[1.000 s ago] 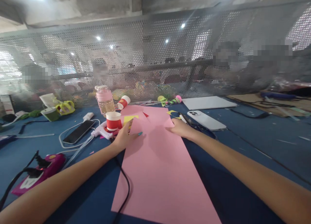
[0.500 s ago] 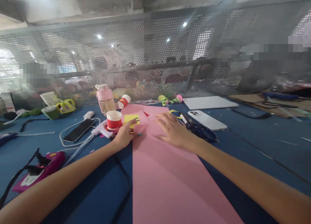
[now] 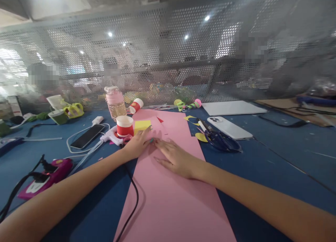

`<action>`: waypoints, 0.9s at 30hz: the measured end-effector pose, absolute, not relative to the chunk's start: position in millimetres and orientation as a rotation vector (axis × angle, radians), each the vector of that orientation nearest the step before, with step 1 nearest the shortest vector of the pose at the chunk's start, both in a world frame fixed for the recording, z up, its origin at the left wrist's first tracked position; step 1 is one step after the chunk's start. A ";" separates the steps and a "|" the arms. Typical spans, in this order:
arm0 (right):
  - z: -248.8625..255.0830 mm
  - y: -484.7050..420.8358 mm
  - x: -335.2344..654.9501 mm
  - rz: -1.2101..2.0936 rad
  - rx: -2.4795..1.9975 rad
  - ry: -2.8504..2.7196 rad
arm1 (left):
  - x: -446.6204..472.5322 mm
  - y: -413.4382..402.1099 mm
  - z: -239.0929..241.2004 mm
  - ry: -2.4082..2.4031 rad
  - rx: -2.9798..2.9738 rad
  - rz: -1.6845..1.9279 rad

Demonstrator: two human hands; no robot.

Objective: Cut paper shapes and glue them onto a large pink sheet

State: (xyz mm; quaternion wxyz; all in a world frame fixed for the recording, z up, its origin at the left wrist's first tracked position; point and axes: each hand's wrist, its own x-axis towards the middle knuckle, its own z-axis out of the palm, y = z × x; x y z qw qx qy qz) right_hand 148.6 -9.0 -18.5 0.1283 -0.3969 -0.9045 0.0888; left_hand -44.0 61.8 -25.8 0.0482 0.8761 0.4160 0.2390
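Observation:
A long sheet of pink paper (image 3: 174,203) runs away from me over the blue table. My right hand (image 3: 177,157) lies flat on it, fingers stretched forward and left. On the sheet's left edge rests my left hand (image 3: 138,143), its fingers extended, the tips close to those of the right hand. Just beyond the left hand is a yellow paper square (image 3: 142,125). A small red paper triangle (image 3: 160,119) lies farther up the sheet. To the left stands a red and white paper cup (image 3: 125,127), with a white glue gun (image 3: 112,135) beside it.
Left are a black phone (image 3: 87,136) and a magenta power strip (image 3: 46,179). A black cord (image 3: 135,203) crosses the sheet's left edge. Right are blue-handled scissors (image 3: 223,141), yellow scraps (image 3: 201,137) and a white phone (image 3: 230,127). A pink-lidded bottle (image 3: 115,104) stands behind the cup.
My right hand has come down and nearer to my left hand, onto the paper. The sheet's near end has swung left, and the cord now lies on it. The camera view has shifted slightly.

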 end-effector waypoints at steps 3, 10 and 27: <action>-19.6 -10.8 146.7 0.214 -1.180 -2.642 | -44.1 61.7 -28.4 1.309 2.816 0.635; -20.0 -26.6 135.4 0.073 -1.305 -2.602 | -42.6 60.8 -29.5 1.322 2.810 0.530; -14.1 -27.6 134.8 0.158 -1.345 -2.608 | -37.3 56.7 -19.3 1.386 2.560 0.484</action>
